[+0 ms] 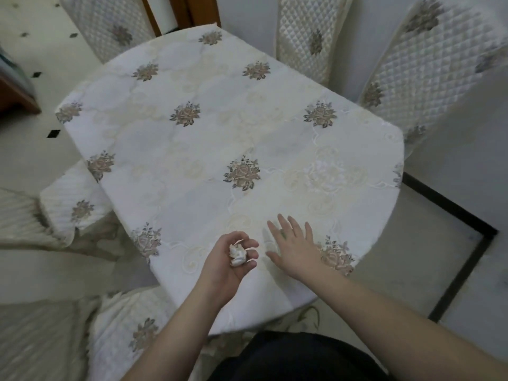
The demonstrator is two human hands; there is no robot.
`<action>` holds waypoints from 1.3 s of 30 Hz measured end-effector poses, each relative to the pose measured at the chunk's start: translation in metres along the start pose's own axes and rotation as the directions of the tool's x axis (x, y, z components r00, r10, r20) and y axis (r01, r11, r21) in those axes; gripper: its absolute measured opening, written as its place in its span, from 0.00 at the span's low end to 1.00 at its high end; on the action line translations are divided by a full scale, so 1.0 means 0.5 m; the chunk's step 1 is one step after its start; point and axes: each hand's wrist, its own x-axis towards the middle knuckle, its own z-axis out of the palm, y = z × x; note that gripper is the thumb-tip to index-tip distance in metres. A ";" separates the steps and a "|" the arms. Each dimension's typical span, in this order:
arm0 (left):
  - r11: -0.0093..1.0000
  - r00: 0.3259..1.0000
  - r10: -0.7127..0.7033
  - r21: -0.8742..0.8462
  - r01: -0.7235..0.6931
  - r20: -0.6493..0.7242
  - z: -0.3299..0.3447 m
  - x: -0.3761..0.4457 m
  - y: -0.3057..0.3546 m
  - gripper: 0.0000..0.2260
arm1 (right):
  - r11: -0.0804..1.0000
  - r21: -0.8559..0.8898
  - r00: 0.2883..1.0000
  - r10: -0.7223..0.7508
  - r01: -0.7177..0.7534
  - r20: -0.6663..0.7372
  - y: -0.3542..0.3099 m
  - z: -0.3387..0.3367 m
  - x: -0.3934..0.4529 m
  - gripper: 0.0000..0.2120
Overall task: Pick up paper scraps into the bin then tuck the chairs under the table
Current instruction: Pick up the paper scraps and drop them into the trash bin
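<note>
My left hand is cupped palm-up over the near edge of the table and holds a small wad of crumpled white paper scraps. Beside it, my right hand lies flat on the floral tablecloth with fingers spread and nothing in it. I see no other scraps on the cloth, and no bin is in view. Chairs with quilted covers stand around the table: one pulled out at the left, one near left, one at the far left, and two at the far right.
Pale floor tiles with small black diamonds lie to the left. A black floor border line runs at the right. A brown wooden door frame stands behind the table. A piece of wooden furniture shows at the left edge.
</note>
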 end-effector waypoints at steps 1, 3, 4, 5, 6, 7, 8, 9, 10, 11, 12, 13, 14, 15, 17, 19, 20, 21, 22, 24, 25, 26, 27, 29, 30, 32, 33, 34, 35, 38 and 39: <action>1.000 1.000 0.003 -0.011 -0.004 -0.013 0.001 0.002 -0.001 0.03 | 1.000 0.013 1.000 0.007 -0.007 0.007 0.002 0.008 0.009 0.34; 1.000 0.999 0.011 -0.029 -0.012 -0.037 -0.001 0.004 -0.004 0.03 | 0.999 0.034 1.000 0.024 -0.024 -0.014 0.001 0.022 0.026 0.33; 0.999 0.999 0.014 -0.037 -0.016 -0.050 -0.002 0.004 -0.005 0.03 | 0.999 0.031 0.999 0.019 -0.018 -0.032 0.000 0.029 0.034 0.33; 0.999 0.998 0.018 -0.043 -0.020 -0.062 -0.004 0.004 -0.005 0.03 | 1.000 0.020 0.998 0.011 -0.009 -0.063 0.001 0.035 0.040 0.33; 0.999 0.997 0.022 -0.046 -0.026 -0.072 -0.005 0.003 -0.006 0.03 | 1.000 0.013 0.996 0.006 -0.005 -0.087 0.003 0.043 0.045 0.34; 0.998 0.996 0.027 -0.048 -0.031 -0.080 -0.006 0.002 -0.007 0.03 | 1.000 0.011 0.996 0.006 -0.005 -0.092 0.006 0.050 0.047 0.34; 0.998 0.996 0.032 -0.048 -0.036 -0.086 -0.007 0.001 -0.007 0.03 | 1.000 0.014 0.996 0.009 -0.008 -0.092 0.008 0.056 0.048 0.34; 0.998 0.995 0.033 -0.048 -0.038 -0.091 -0.008 0.000 -0.008 0.03 | 0.999 0.028 0.996 0.020 -0.017 -0.092 0.011 0.063 0.045 0.33; 0.998 0.995 0.033 -0.048 -0.038 -0.094 -0.009 -0.001 -0.009 0.03 | 0.998 0.049 0.995 0.031 -0.026 -0.098 0.013 0.068 0.044 0.33; 0.998 0.995 0.033 -0.048 -0.038 -0.095 -0.010 -0.003 -0.010 0.03 | 0.997 0.072 0.994 0.037 -0.030 -0.104 0.015 0.070 0.042 0.31; 0.998 0.995 0.032 -0.047 -0.036 -0.095 -0.011 -0.005 -0.013 0.04 | 0.995 0.094 0.994 0.031 -0.021 -0.105 0.016 0.072 0.042 0.29; 0.998 0.995 0.030 -0.045 -0.034 -0.095 -0.012 -0.006 -0.015 0.04 | 0.993 0.117 0.995 0.018 -0.006 -0.101 0.020 0.075 0.044 0.27; 0.998 0.995 0.028 -0.045 -0.032 -0.095 -0.013 -0.008 -0.018 0.05 | 0.991 0.132 0.995 0.005 0.008 -0.097 0.024 0.078 0.047 0.25; 0.999 0.995 0.027 -0.044 -0.031 -0.094 -0.013 -0.009 -0.021 0.05 | 0.989 0.144 0.996 -0.001 0.014 -0.094 0.027 0.080 0.049 0.25; 0.999 0.996 0.023 -0.039 -0.026 -0.089 -0.013 -0.010 -0.025 0.06 | 0.980 0.195 0.994 -0.018 0.038 -0.104 0.039 0.089 0.058 0.27; 0.999 0.996 0.019 -0.024 -0.021 -0.086 -0.011 -0.011 -0.027 0.07 | 0.968 0.243 0.995 -0.045 0.067 -0.094 0.053 0.111 0.074 0.27; 1.000 0.997 0.018 -0.019 -0.019 -0.081 -0.010 -0.012 -0.027 0.06 | 0.959 0.270 0.993 -0.055 0.080 -0.101 0.061 0.118 0.076 0.27; 1.000 0.997 0.016 -0.014 -0.017 -0.075 -0.008 -0.012 -0.026 0.06 | 0.948 0.303 0.987 -0.057 0.102 -0.153 0.057 0.104 0.070 0.26; 1.000 0.998 0.016 -0.009 -0.016 -0.066 -0.005 -0.013 -0.024 0.07 | 0.916 0.385 0.984 -0.050 0.113 -0.169 0.057 0.091 0.065 0.25; 1.000 0.999 0.020 0.003 -0.020 -0.045 0.000 -0.015 -0.020 0.07 | 0.860 0.499 0.969 0.027 0.102 -0.244 0.052 0.059 0.047 0.21; 1.000 0.999 0.024 0.010 -0.024 -0.034 0.003 -0.016 -0.017 0.07 | 0.796 0.602 0.975 0.072 0.070 -0.209 0.048 0.043 0.037 0.19; 0.999 0.999 0.027 0.017 -0.027 -0.023 0.006 -0.017 -0.015 0.06 | 0.753 0.658 0.977 0.116 0.031 -0.179 0.045 0.033 0.032 0.19; 0.999 1.000 0.027 0.025 -0.027 -0.012 0.008 -0.017 -0.014 0.06 | 0.727 0.686 0.973 0.156 0.002 -0.169 0.042 0.025 0.028 0.18; 0.999 1.000 0.022 0.040 -0.022 0.007 0.010 -0.018 -0.015 0.06 | 0.674 0.738 0.966 0.212 -0.037 -0.146 0.038 0.010 0.013 0.18; 0.999 1.000 0.017 0.050 -0.018 0.019 0.010 -0.018 -0.017 0.07 | 0.692 0.721 0.964 0.217 -0.041 -0.154 0.037 0.009 0.004 0.19; 0.997 0.999 0.004 0.076 -0.008 0.051 0.009 -0.018 -0.020 0.08 | 0.682 0.729 0.948 0.268 -0.060 -0.172 0.038 0.013 -0.014 0.19; 0.996 0.998 -0.003 0.090 -0.003 0.070 0.007 -0.019 -0.021 0.10 | 0.635 0.768 0.933 0.320 -0.082 -0.164 0.036 0.004 -0.024 0.17; 0.995 0.996 -0.011 0.098 0.002 0.092 0.003 -0.021 -0.021 0.10 | 0.571 0.813 0.918 0.373 -0.114 -0.134 0.032 -0.007 -0.036 0.14; 0.995 0.993 -0.018 0.103 0.006 0.114 -0.002 -0.023 -0.019 0.11 | 0.489 0.861 0.904 0.419 -0.143 -0.088 0.027 -0.016 -0.048 0.13; 0.994 0.987 -0.024 0.105 0.008 0.158 -0.025 -0.027 -0.007 0.09 | 0.171 0.959 0.843 0.529 -0.225 0.104 0.018 -0.038 -0.092 0.17; 0.994 0.985 -0.027 0.109 0.009 0.168 -0.034 -0.027 -0.002 0.08 | 0.079 0.969 0.817 0.557 -0.233 0.151 0.013 -0.040 -0.109 0.19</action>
